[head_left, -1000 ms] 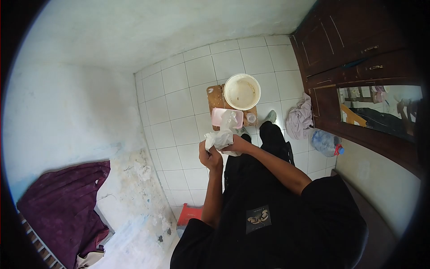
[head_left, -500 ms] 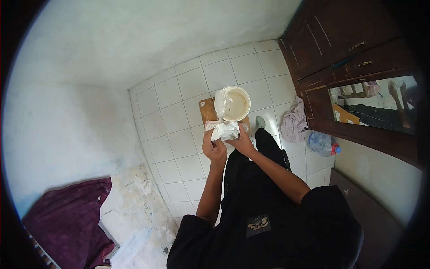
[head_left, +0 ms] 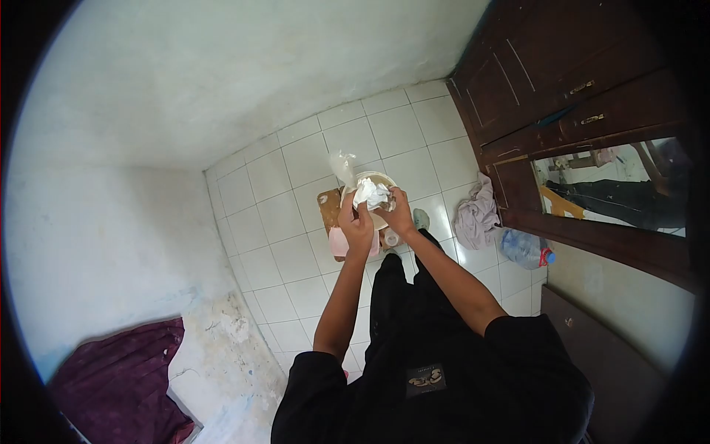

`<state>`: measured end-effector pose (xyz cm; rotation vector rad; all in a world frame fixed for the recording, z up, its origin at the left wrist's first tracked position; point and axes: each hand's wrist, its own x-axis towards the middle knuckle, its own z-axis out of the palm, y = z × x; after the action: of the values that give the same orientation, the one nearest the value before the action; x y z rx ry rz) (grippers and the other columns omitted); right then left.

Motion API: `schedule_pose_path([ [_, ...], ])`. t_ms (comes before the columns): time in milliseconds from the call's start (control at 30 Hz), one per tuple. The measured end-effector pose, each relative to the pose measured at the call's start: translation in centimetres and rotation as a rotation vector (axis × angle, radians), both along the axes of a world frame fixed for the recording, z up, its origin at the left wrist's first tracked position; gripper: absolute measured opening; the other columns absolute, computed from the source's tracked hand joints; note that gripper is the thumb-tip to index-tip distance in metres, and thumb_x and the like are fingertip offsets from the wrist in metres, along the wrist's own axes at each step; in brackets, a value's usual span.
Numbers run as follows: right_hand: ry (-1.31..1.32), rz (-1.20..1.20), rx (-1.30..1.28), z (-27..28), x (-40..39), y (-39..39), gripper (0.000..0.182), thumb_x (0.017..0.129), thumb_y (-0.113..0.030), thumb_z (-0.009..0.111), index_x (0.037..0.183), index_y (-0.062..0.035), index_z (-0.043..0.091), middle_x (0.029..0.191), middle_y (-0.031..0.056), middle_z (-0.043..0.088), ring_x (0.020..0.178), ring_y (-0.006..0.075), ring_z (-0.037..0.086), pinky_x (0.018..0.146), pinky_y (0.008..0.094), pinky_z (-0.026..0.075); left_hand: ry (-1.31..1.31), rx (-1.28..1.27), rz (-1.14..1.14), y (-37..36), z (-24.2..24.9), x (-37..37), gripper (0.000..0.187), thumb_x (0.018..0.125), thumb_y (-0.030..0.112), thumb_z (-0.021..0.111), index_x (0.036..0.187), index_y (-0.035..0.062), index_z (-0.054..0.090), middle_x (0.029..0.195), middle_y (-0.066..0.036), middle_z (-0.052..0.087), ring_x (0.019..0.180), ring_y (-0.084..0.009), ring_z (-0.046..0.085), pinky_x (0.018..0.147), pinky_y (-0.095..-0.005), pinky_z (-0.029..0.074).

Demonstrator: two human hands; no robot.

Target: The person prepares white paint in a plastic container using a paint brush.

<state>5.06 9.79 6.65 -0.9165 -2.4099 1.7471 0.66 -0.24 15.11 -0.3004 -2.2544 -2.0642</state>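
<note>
Between both hands is a crumpled white plastic bag, its clear upper part (head_left: 342, 167) standing out to the far left. My left hand (head_left: 357, 227) is closed on its left side, and my right hand (head_left: 397, 214) grips the right side. The white bundle hangs over a round pale bucket (head_left: 383, 178), which is partly hidden by the bag and hands. Beneath the bucket is a brown wooden board or stool (head_left: 328, 210). Something pink (head_left: 339, 242) lies on its near left part, and a small clear cup (head_left: 391, 237) sits near my right wrist.
A pinkish-grey cloth (head_left: 475, 213) lies on the tiled floor at the right, beside a large clear bottle (head_left: 522, 249) with a blue cap. The dark wooden cabinet (head_left: 510, 89) with a mirror stands along the right. A purple cloth (head_left: 126, 377) hangs at the lower left.
Both hands have moved forward with the white bag, from the bucket's near edge to over it. The pink thing and the small cup now show. The view has shifted slightly.
</note>
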Motion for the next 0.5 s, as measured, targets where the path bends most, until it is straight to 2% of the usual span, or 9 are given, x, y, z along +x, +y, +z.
schedule_pose_path([
  [67, 0.016, -0.041, -0.001, -1.5, -0.5, 0.7, 0.067, 0.065, -0.013, 0.082, 0.122, -0.0015, 0.048, 0.118, 0.0172, 0.048, 0.112, 0.0295, 0.052, 0.096, 0.0355, 0.043, -0.080, -0.055, -0.102, -0.1, -1.7, -0.6, 0.026, 0.090, -0.005, 0.049, 0.115, -0.0049, 0.055, 0.110, -0.013, 0.058, 0.101, -0.0188, 0.058, 0.087, -0.0289, 0.047],
  [167, 0.000, -0.029, 0.073, -3.1, -1.1, 1.1, 0.058, 0.065, -0.010, 0.081, 0.116, -0.0029, 0.054, 0.113, 0.0158, 0.052, 0.106, 0.0298, 0.055, 0.093, 0.0361, 0.046, -0.127, 0.027, -0.102, 0.4, -4.1, -0.6, 0.026, 0.090, -0.006, 0.048, 0.115, -0.0046, 0.055, 0.110, -0.012, 0.059, 0.100, -0.0183, 0.058, 0.086, -0.0285, 0.047],
  [267, -0.009, -0.002, 0.106, -4.1, -1.3, 1.3, 0.054, 0.066, -0.007, 0.079, 0.115, -0.0035, 0.056, 0.113, 0.0161, 0.054, 0.107, 0.0313, 0.056, 0.092, 0.0371, 0.046, -0.197, 0.053, -0.109, 0.5, -5.5, -0.5, 0.024, 0.088, -0.006, 0.049, 0.111, -0.0056, 0.057, 0.102, -0.012, 0.061, 0.094, -0.0181, 0.059, 0.082, -0.0279, 0.046],
  [400, -0.053, 0.065, 0.208, -3.4, -1.4, 0.9, 0.049, 0.068, -0.006, 0.076, 0.113, -0.0033, 0.058, 0.115, 0.0162, 0.055, 0.104, 0.0318, 0.058, 0.089, 0.0383, 0.048, -0.211, 0.052, -0.101, 0.9, -8.2, -0.6, 0.025, 0.088, -0.005, 0.049, 0.111, -0.0050, 0.057, 0.102, -0.012, 0.061, 0.094, -0.0176, 0.059, 0.081, -0.0272, 0.046],
  [500, -0.180, 0.114, 0.289, -3.6, -1.7, 0.6, 0.043, 0.071, -0.005, 0.072, 0.112, -0.0020, 0.059, 0.114, 0.0172, 0.057, 0.102, 0.0327, 0.060, 0.086, 0.0392, 0.049, -0.238, 0.084, -0.095, 1.4, -9.2, -1.2, 0.025, 0.087, -0.005, 0.049, 0.111, -0.0041, 0.057, 0.102, -0.011, 0.061, 0.095, -0.0171, 0.059, 0.082, -0.0273, 0.047],
])
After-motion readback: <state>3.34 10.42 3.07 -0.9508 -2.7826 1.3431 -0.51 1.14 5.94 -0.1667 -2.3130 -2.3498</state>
